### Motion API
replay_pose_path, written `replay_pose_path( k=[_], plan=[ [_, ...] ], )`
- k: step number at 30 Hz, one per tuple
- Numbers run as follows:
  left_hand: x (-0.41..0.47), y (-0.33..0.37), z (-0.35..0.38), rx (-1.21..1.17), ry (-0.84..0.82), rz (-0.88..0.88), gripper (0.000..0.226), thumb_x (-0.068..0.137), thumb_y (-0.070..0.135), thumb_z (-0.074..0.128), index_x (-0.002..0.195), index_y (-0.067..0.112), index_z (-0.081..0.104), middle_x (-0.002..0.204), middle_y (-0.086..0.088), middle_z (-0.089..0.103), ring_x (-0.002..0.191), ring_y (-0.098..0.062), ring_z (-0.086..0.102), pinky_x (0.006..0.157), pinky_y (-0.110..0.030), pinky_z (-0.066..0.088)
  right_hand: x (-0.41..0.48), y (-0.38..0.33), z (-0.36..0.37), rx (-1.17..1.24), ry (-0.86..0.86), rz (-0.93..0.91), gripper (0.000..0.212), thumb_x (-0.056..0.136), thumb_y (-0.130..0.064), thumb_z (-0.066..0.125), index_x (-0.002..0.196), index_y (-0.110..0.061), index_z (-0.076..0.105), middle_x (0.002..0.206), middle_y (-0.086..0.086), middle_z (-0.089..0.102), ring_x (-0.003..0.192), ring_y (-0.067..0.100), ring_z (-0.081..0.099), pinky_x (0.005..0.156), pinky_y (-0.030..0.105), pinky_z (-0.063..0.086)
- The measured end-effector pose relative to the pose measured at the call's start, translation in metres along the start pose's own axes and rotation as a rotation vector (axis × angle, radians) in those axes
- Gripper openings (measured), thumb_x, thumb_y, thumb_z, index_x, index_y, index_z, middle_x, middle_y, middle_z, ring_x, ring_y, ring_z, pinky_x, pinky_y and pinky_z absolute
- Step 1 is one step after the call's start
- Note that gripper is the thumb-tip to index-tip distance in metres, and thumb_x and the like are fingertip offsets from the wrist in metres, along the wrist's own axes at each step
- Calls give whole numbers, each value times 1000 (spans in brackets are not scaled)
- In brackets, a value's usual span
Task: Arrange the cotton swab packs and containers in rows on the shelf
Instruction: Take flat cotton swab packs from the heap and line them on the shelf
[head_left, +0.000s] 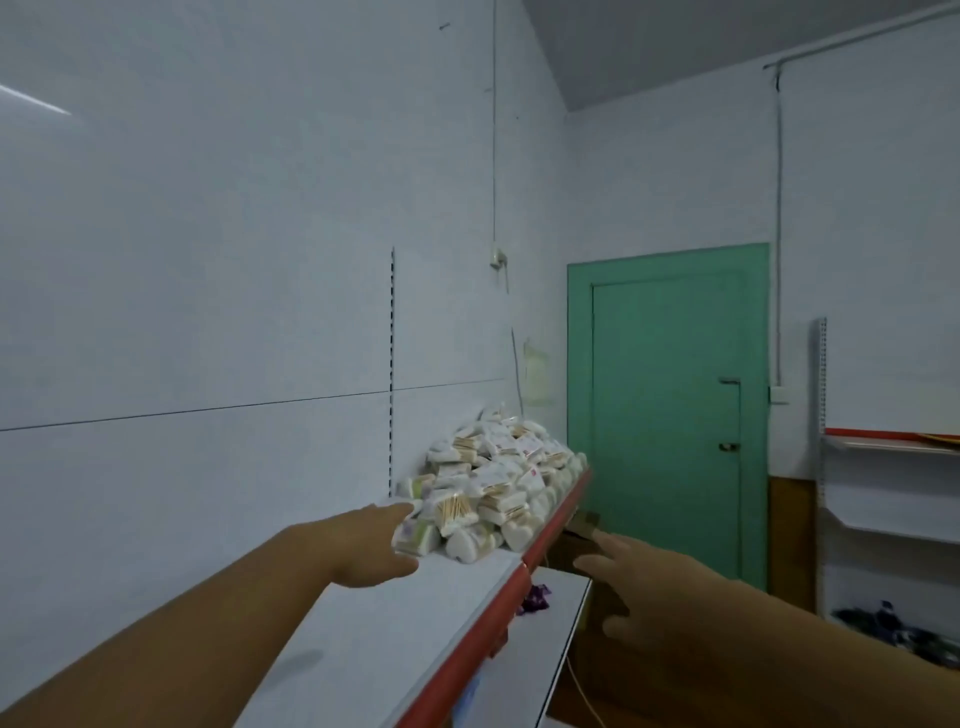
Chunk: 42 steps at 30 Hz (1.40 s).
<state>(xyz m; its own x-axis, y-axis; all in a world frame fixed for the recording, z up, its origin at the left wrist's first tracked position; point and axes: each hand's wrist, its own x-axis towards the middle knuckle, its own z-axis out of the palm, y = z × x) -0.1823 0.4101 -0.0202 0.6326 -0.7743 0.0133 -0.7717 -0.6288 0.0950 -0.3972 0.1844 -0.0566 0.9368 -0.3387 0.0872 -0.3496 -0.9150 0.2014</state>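
Observation:
A heap of cotton swab packs and small containers (493, 483) lies piled on the far part of a white shelf (374, 623) with a red front edge. My left hand (374, 545) reaches over the shelf, fingers extended, and touches the near end of the heap at a pack (415, 535). Whether it grips that pack is unclear. My right hand (623, 577) hovers open in the air to the right of the shelf's red edge, fingers spread, holding nothing.
A lower white shelf (550, 623) below holds a purple wrapper (535, 600). A green door (665, 415) stands behind the heap. Another shelving unit (883, 493) is at the right, with dark items (898, 629) on its lower level. A white wall backs the shelf.

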Motion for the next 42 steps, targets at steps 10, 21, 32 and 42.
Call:
replay_pose_path(
  k=[10,21,32,42],
  plan=[
    [216,19,7,-33,15,93,69,91,40,56,150,26,23,152,0,36,132,-18,42,100,-24,34,145,118,18,112,84,45,69,88,-45,57,146,-40,21,156,-10,23,137,17,32,109,36,30],
    [307,30,19,-137,264,-178,45,95,33,54,139,24,47,144,1,45,129,-16,43,96,-19,31,327,152,41,323,288,-355,31,89,-39,56,118,-30,62,129,-9,55,117,10,48,96,28,40],
    [281,10,44,-1438,767,-517,21,94,15,55,86,1,69,70,-11,73,59,-19,71,49,-23,55,414,103,40,523,295,-458,12,78,-37,69,79,-25,74,81,-8,70,75,8,63,74,33,55],
    [291,-21,69,-1838,669,-274,45,96,11,49,140,6,42,121,-24,63,104,-39,64,71,-42,52,389,24,31,587,364,-868,43,83,-47,64,121,-28,65,134,-14,55,118,2,46,98,22,38]
  ],
)
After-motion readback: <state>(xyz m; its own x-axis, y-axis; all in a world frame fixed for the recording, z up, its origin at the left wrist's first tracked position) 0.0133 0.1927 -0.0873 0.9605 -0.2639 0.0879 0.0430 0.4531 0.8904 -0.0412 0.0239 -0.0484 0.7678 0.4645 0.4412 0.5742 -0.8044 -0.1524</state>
